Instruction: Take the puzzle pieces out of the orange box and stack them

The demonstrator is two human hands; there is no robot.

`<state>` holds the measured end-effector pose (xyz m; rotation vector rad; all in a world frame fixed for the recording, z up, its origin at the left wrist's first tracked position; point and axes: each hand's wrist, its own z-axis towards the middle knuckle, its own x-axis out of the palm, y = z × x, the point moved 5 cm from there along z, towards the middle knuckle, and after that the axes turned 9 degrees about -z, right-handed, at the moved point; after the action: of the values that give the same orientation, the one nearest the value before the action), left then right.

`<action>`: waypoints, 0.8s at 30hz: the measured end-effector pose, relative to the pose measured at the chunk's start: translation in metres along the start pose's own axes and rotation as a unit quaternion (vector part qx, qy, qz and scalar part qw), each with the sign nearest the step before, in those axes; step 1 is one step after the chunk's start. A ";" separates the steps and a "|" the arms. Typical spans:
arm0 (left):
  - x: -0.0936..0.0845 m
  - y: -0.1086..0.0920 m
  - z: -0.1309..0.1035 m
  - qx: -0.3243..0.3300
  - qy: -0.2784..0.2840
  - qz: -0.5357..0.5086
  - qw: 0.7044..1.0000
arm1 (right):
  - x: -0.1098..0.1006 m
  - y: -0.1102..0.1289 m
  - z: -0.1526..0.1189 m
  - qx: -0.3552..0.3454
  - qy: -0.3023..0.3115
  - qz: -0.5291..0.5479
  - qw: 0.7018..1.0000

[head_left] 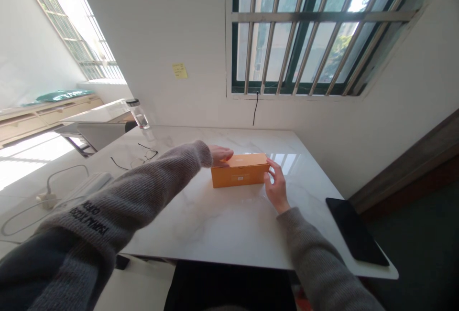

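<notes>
An orange cardboard box [239,176] with a closed lid and a small white label on its front sits on the white marble-patterned table [215,225]. My left hand [220,154] grips its left end from above, with fingers over the lid and thumb by the front upper edge. At the opposite end, my right hand [276,184] holds the right side, its index finger at the upper corner and its thumb lower at the front. The box's far side and the tips of some fingers are hidden.
Eyeglasses [143,157] lie to the left of the box, behind my left forearm. A clear bottle [138,114] stands at the back left corner. A white power plug [46,200] with cable is at far left. A black tablet [355,232] lies along the right edge.
</notes>
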<state>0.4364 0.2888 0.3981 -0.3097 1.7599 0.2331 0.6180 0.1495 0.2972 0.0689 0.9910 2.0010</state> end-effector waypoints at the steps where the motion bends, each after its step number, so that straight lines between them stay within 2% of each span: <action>1: -0.001 -0.003 -0.001 -0.004 0.002 0.014 1.000 | 0.000 0.000 0.000 -0.004 0.000 -0.005 1.000; 6: -0.001 -0.018 -0.002 -0.019 0.002 0.105 0.994 | 0.001 0.009 -0.003 -0.054 -0.015 -0.078 0.995; 11: 0.002 -0.021 -0.002 -0.007 0.001 0.131 0.991 | 0.007 0.026 -0.011 -0.112 -0.028 -0.183 0.976; 18: 0.001 -0.020 -0.001 -0.008 -0.004 0.134 0.991 | 0.032 0.051 -0.016 -0.232 0.070 -0.308 0.920; 24: 0.006 -0.019 0.001 0.002 -0.007 0.148 0.989 | 0.040 0.054 -0.013 -0.252 0.094 -0.357 0.895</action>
<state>0.4425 0.2708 0.3927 -0.0419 1.7890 0.4444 0.5512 0.1542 0.3123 -0.6900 0.4663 1.5157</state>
